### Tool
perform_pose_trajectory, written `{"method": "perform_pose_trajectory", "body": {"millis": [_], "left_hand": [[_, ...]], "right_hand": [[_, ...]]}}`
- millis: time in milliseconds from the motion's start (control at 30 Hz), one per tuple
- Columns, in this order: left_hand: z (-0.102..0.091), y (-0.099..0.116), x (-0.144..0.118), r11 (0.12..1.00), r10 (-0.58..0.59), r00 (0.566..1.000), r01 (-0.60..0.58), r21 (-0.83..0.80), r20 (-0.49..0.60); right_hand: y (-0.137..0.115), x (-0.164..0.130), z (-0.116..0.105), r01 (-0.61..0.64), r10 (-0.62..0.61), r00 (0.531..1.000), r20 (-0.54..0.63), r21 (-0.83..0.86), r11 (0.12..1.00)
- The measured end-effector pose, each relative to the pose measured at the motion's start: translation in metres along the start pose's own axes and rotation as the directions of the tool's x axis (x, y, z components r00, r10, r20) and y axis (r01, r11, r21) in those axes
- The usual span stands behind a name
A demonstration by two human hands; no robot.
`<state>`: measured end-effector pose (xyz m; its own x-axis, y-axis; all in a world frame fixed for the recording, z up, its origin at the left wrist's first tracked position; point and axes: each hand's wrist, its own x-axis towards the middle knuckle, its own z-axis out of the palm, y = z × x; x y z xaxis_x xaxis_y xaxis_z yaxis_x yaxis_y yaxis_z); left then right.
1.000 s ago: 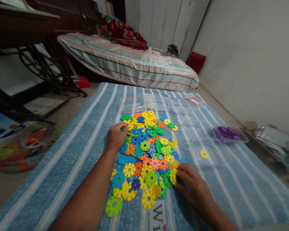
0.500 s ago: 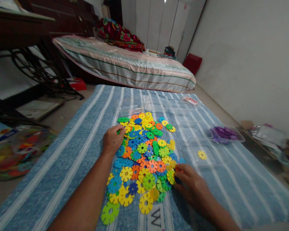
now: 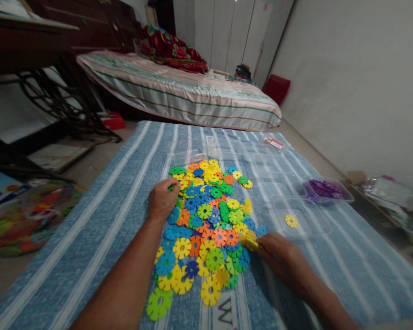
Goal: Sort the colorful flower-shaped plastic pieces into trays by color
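A loose pile of notched plastic snowflake discs (image 3: 204, 211) in yellow, green, blue and orange covers the middle of the striped cloth. My left hand (image 3: 163, 198) rests at the pile's left edge with its fingers curled in. A bit of green shows by its fingertips, but whether it is gripped is hidden. At the right edge, my right hand (image 3: 285, 257) pinches a yellow snowflake disc (image 3: 250, 244), tilted nearly edge-on. Just beyond that hand, a clear plastic tray (image 3: 313, 229) holds one yellow disc (image 3: 291, 221).
Purple discs fill a clear box (image 3: 346, 196) at the cloth's right edge. More clear containers (image 3: 187, 151) stand behind the pile. A bed (image 3: 192, 101) lies beyond the striped cloth (image 3: 99, 215). On the left floor is a bag of colourful pieces (image 3: 37, 215).
The yellow disc at my right fingertips has turned from facing me to nearly edge-on, and the right hand has shifted slightly right. My left hand keeps its place at the pile.
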<state>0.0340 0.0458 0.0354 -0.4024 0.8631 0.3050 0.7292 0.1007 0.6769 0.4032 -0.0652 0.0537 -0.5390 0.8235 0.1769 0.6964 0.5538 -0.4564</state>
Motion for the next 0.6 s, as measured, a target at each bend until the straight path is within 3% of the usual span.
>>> {"method": "perform_pose_trajectory", "body": {"millis": [300, 600], "left_hand": [[0.001, 0.0, 0.0, 1.0, 0.006, 1.0, -0.006, -0.013, -0.012], [0.002, 0.0, -0.001, 1.0, 0.003, 1.0, -0.003, -0.014, -0.019]], "right_hand": [[-0.009, 0.0, 0.003, 0.053, -0.058, 0.996, -0.075, -0.074, 0.996], [-0.022, 0.01, 0.006, -0.014, 0.024, 0.986, -0.165, 0.064, 0.998]]}}
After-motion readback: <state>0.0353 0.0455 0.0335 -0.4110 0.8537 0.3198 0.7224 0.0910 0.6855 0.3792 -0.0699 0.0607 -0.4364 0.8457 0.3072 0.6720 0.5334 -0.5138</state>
